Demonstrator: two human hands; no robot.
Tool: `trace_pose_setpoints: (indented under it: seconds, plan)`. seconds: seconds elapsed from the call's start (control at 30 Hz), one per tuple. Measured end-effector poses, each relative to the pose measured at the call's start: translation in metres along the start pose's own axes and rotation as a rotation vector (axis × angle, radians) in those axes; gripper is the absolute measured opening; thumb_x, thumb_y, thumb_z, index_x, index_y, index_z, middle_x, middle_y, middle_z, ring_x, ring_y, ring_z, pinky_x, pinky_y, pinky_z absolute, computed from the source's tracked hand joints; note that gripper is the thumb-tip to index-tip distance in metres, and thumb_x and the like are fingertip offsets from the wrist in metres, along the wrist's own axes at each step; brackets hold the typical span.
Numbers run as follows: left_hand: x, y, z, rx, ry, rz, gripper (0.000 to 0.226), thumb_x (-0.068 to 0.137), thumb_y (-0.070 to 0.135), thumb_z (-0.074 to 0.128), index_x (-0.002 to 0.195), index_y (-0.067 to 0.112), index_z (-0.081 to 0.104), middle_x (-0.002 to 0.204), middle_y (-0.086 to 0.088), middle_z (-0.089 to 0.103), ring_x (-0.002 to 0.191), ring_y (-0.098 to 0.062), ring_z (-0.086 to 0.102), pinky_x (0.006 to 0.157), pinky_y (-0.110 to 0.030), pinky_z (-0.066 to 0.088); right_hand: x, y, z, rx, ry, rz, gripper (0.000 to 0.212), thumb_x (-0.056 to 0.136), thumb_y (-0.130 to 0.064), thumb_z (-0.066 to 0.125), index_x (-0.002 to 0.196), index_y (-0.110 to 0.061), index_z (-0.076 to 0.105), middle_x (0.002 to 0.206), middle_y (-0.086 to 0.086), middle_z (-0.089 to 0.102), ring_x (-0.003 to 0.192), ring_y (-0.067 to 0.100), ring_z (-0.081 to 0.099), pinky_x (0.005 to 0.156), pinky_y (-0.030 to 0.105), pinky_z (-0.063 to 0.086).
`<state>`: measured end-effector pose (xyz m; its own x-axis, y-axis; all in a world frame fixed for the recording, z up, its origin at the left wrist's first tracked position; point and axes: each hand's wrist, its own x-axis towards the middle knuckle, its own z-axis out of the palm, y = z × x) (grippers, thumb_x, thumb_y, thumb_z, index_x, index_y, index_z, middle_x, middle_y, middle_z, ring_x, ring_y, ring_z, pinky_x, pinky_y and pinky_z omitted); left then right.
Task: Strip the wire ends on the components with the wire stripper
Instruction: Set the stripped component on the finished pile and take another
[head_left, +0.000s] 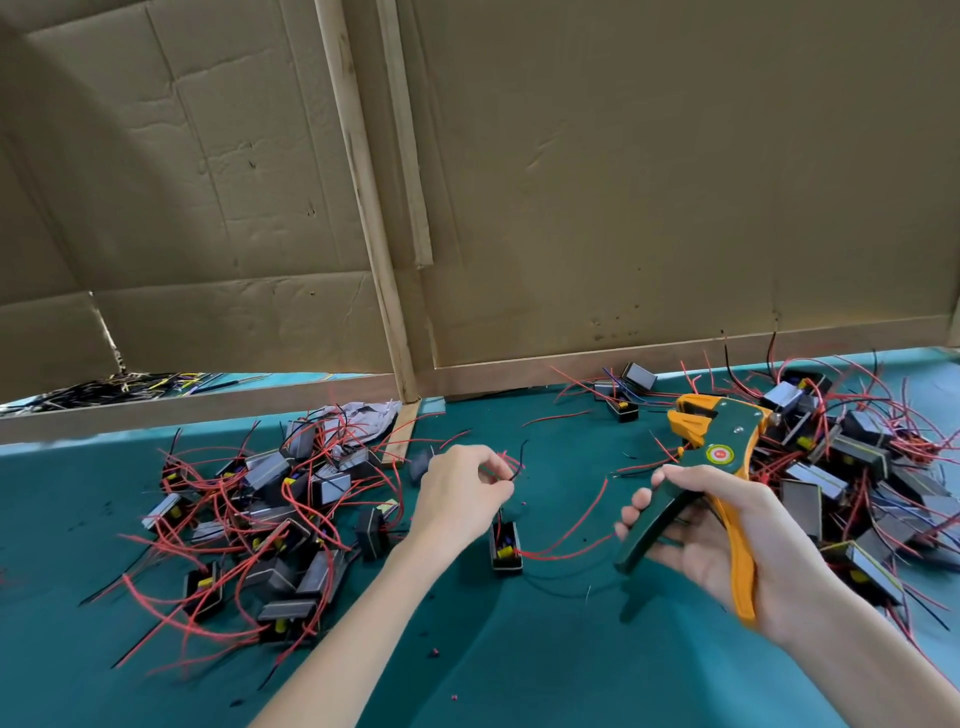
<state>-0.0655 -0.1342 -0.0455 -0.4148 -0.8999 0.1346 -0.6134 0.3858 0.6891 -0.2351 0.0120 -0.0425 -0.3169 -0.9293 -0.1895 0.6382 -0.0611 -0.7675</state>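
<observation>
left hand: the left hand pinches the thin black wire between thumb and forefinger. Red strands are bunched at the same fingertips, and I can't tell if they are held too.
component: the small black box-shaped component with a yellow insert stands on the teal-covered desk, just below the left hand, at the near end of the pinched lead.
right hand: the right hand has its fingers curled round both handles of the green-and-orange plier-type wire stripper. The handles are spread, not squeezed.
stripper axis: it runs from the handles at near right to the head at far right, tilted up. The jaws face left.
key relation: the free tip of the black wire sticks up and far from the left fingers, roughly upright. The jaws sit to the right of it and further off, well apart, with bare desk between.
nearer hand: the left owns the wire and the right owns the tool. Judging from this, closing the gap means bringing the two together sideways.
long red wire: it loops from the component right towards the right hand and could snag.
stock: piles of similar black components with red leads sit left and right.
step: judged as lining the wire end up with the jaws, with no strip yet on this lead.
</observation>
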Motion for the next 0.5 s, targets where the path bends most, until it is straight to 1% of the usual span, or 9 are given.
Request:
trace_pose_setpoints:
  seconds: [0.07, 0.13, 0.17, 0.2, 0.23, 0.3, 0.37, 0.43, 0.5]
  plan:
    - [-0.001, 0.005, -0.004, -0.055, 0.007, 0.01, 0.019, 0.084, 0.016, 0.069, 0.073, 0.029, 0.059, 0.08, 0.005, 0.064, 0.079, -0.017, 0.061, 0.084, -0.032, 0.048, -0.001, -0.002, 0.0, 0.01, 0.001, -0.02, 0.015, 0.071, -0.012, 0.061, 0.081, -0.002, 0.056, 0.07, 0.018, 0.06, 0.066, 0.033, 0.065, 0.064, 0.045, 0.06]
    - [-0.002, 0.011, -0.01, -0.023, 0.019, 0.046, 0.019, 0.087, 0.02, 0.067, 0.075, 0.031, 0.056, 0.094, 0.004, 0.06, 0.095, -0.018, 0.057, 0.089, -0.033, 0.042, -0.001, -0.004, -0.001, 0.021, 0.005, -0.042, 0.016, 0.071, -0.013, 0.061, 0.082, -0.002, 0.056, 0.07, 0.018, 0.06, 0.065, 0.032, 0.065, 0.063, 0.045, 0.061]
    - [-0.003, 0.014, -0.013, -0.006, 0.041, 0.074, 0.018, 0.087, 0.022, 0.067, 0.076, 0.03, 0.057, 0.099, 0.003, 0.059, 0.099, -0.017, 0.054, 0.088, -0.031, 0.039, -0.001, -0.004, -0.001, 0.024, 0.006, -0.054, 0.016, 0.071, -0.013, 0.061, 0.082, -0.002, 0.056, 0.07, 0.018, 0.06, 0.065, 0.032, 0.065, 0.063, 0.044, 0.061]
    - [-0.004, 0.018, -0.016, -0.021, 0.067, 0.105, 0.016, 0.088, 0.022, 0.067, 0.077, 0.028, 0.058, 0.099, 0.002, 0.059, 0.097, -0.017, 0.055, 0.084, -0.029, 0.037, -0.001, -0.005, -0.001, 0.023, 0.005, -0.065, 0.017, 0.07, -0.013, 0.061, 0.082, -0.002, 0.056, 0.07, 0.017, 0.059, 0.065, 0.032, 0.065, 0.064, 0.044, 0.061]
    - [-0.005, 0.022, -0.02, -0.082, 0.084, 0.129, 0.013, 0.088, 0.02, 0.067, 0.078, 0.025, 0.059, 0.094, 0.002, 0.061, 0.092, -0.016, 0.056, 0.08, -0.027, 0.038, -0.001, -0.005, -0.001, 0.021, 0.002, -0.074, 0.018, 0.07, -0.014, 0.061, 0.082, -0.002, 0.056, 0.07, 0.017, 0.059, 0.065, 0.032, 0.064, 0.064, 0.044, 0.061]
    - [-0.007, 0.03, -0.029, -0.311, 0.059, 0.151, 0.011, 0.09, 0.016, 0.066, 0.081, 0.019, 0.06, 0.086, 0.002, 0.065, 0.081, -0.01, 0.059, 0.077, -0.023, 0.041, -0.001, -0.005, -0.001, 0.015, -0.003, -0.088, 0.018, 0.069, -0.014, 0.061, 0.082, -0.002, 0.056, 0.072, 0.017, 0.059, 0.067, 0.032, 0.064, 0.065, 0.044, 0.061]
    - [-0.01, 0.037, -0.036, -0.531, -0.007, 0.189, 0.009, 0.091, 0.013, 0.063, 0.084, 0.015, 0.058, 0.093, -0.006, 0.071, 0.084, -0.01, 0.063, 0.082, -0.02, 0.047, -0.002, -0.004, -0.001, 0.003, -0.009, -0.097, 0.018, 0.07, -0.014, 0.061, 0.082, -0.002, 0.056, 0.073, 0.018, 0.059, 0.068, 0.033, 0.064, 0.064, 0.043, 0.06]
    - [-0.014, 0.044, -0.04, -0.724, -0.056, 0.255, 0.007, 0.094, 0.007, 0.057, 0.088, 0.01, 0.055, 0.099, -0.008, 0.072, 0.088, -0.015, 0.068, 0.089, -0.023, 0.051, -0.003, -0.004, 0.001, -0.007, -0.013, -0.104, 0.018, 0.07, -0.014, 0.061, 0.083, -0.003, 0.056, 0.074, 0.018, 0.059, 0.069, 0.034, 0.064, 0.064, 0.043, 0.061]
    - [-0.017, 0.049, -0.042, -0.842, -0.077, 0.308, 0.01, 0.095, 0.002, 0.052, 0.089, 0.009, 0.054, 0.093, -0.003, 0.072, 0.077, -0.015, 0.068, 0.085, -0.027, 0.055, -0.005, -0.004, 0.002, -0.021, -0.021, -0.109, 0.016, 0.07, -0.014, 0.061, 0.082, -0.003, 0.058, 0.073, 0.018, 0.06, 0.068, 0.033, 0.064, 0.065, 0.044, 0.061]
